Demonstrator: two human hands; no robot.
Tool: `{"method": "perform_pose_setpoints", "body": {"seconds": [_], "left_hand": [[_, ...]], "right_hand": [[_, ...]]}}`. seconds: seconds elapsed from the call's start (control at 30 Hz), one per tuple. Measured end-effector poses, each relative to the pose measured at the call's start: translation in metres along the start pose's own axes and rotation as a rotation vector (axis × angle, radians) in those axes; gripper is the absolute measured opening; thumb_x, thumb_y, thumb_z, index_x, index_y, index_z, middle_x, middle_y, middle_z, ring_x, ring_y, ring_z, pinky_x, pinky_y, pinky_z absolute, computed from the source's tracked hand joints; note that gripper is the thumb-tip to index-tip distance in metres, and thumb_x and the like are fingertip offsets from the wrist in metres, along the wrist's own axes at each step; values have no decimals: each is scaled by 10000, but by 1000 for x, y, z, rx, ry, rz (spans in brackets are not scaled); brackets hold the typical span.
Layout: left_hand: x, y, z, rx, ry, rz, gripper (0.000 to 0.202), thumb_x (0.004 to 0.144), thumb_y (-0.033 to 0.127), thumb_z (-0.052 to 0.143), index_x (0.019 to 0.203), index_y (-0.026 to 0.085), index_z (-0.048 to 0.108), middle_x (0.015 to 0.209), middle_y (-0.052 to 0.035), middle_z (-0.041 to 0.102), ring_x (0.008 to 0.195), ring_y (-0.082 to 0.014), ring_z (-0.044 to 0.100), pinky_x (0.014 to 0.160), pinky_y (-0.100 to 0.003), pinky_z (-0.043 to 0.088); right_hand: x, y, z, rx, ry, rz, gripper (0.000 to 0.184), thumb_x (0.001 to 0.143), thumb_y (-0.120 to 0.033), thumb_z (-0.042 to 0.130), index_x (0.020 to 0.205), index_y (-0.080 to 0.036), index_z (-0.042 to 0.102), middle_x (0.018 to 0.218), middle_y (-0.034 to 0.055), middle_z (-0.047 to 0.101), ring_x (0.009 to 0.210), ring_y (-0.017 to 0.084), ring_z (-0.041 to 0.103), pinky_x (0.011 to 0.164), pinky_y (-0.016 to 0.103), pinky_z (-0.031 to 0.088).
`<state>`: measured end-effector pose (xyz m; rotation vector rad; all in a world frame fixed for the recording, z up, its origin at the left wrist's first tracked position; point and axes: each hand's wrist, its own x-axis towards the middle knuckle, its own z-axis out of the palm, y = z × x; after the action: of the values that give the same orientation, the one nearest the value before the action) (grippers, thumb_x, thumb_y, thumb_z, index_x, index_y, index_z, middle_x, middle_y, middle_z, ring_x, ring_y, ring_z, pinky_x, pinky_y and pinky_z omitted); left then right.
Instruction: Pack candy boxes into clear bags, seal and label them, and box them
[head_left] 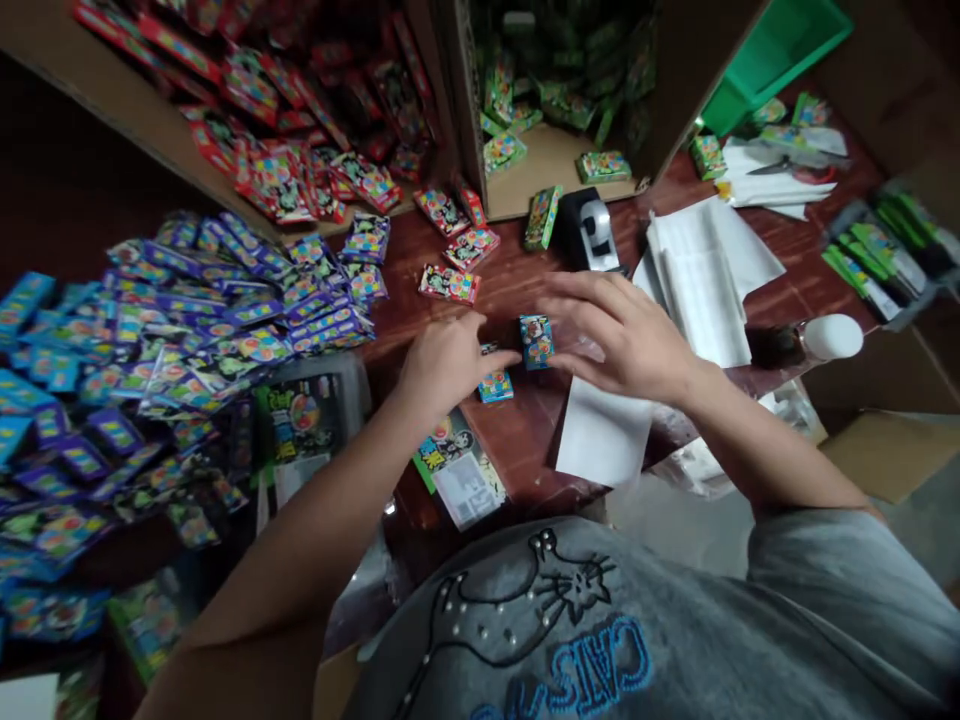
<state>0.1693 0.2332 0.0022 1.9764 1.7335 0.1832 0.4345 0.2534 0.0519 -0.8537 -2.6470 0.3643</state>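
My left hand [444, 362] rests on the dark wooden table [517, 440], fingers curled, its fingertips against a small blue printed packet [536, 340] that stands upright. Another blue packet [496, 384] lies flat just below my left fingers. My right hand [619, 330] hovers spread over the upright packet, thumb close to it, and seems to press a clear plastic wrapper [589, 350]. Whether either hand truly grips the packet is unclear.
A heap of blue packets [172, 330] fills the left. Red packets [300, 130] lie in a cardboard box at the back left, green ones [525, 110] in another. A tape dispenser [592, 232], white paper sheets [705, 270], a printed card [457, 465] and a green bin [772, 50] surround my hands.
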Motion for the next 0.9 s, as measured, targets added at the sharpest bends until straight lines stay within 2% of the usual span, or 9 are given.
{"method": "perform_pose_setpoints", "body": {"seconds": [0.1, 0.17, 0.23, 0.37, 0.47, 0.6, 0.73, 0.83, 0.9], "left_hand": [[0, -17, 9, 54, -59, 148, 1076, 686, 506, 976, 1595, 184, 497, 1522, -200, 622, 1408, -409, 582, 1163, -501, 464], [-6, -24, 16, 107, -108, 223, 1135, 684, 449, 972, 1647, 198, 428, 1597, -203, 552, 1457, -437, 525, 1196, -547, 419], [-15, -25, 24, 156, -105, 218, 1022, 783, 421, 883, 1656, 179, 409, 1542, -202, 597, 1412, -425, 555, 1181, -553, 415], [-29, -16, 34, 210, -5, 146, 899, 878, 403, 754, 1659, 139, 395, 1528, -219, 618, 1377, -399, 584, 1161, -525, 407], [-32, -13, 37, 200, 42, 131, 834, 916, 406, 718, 1644, 139, 411, 1593, -211, 583, 1425, -384, 561, 1184, -528, 381], [-33, -23, 38, 168, 78, 70, 663, 920, 452, 739, 1464, 105, 587, 1431, -232, 680, 1337, -400, 619, 1136, -530, 433], [-44, -44, 32, 146, 149, -78, 617, 844, 482, 860, 1304, 119, 664, 1307, -237, 727, 1284, -435, 653, 1107, -548, 485], [-64, -62, 19, 83, 218, -38, 746, 838, 504, 882, 1413, 122, 599, 1423, -243, 689, 1377, -426, 616, 1152, -534, 492], [-78, -78, 5, 64, 294, -35, 595, 938, 495, 777, 1411, 176, 607, 1418, -194, 709, 1353, -384, 644, 1141, -510, 513]], "right_hand": [[1, 43, 32, 86, -109, 34, 964, 954, -766, 647, 1657, -153, 403, 1650, 253, 500, 1490, 422, 537, 1196, 642, 498], [3, 51, 52, 114, -240, 50, 1124, 874, -772, 748, 1695, -129, 329, 1674, 280, 454, 1502, 452, 510, 1204, 653, 480], [12, 47, 68, 85, -356, 61, 1162, 856, -675, 820, 1726, -141, 265, 1663, 280, 462, 1479, 473, 509, 1178, 689, 478], [39, 36, 79, -11, -470, 75, 1057, 883, -423, 826, 1735, -153, 262, 1512, 244, 589, 1397, 463, 545, 1121, 689, 505], [69, 33, 77, -7, -457, 42, 1095, 851, -449, 845, 1733, -157, 265, 1545, 255, 554, 1425, 491, 511, 1151, 742, 452], [128, 14, 83, 117, -395, -157, 1002, 847, -311, 784, 1717, -207, 298, 1672, 215, 442, 1496, 456, 452, 1203, 683, 429], [188, -15, 109, 241, -499, -322, 851, 744, -124, 704, 1564, -131, 474, 1566, 198, 539, 1401, 385, 540, 1191, 567, 470], [214, -29, 133, 316, -423, -178, 611, 819, -210, 709, 1401, -127, 541, 1430, 193, 596, 1328, 359, 578, 1146, 525, 505], [223, -37, 147, 333, -376, -29, 619, 848, -371, 780, 1364, -134, 534, 1428, 207, 581, 1333, 381, 571, 1137, 539, 513]]}}
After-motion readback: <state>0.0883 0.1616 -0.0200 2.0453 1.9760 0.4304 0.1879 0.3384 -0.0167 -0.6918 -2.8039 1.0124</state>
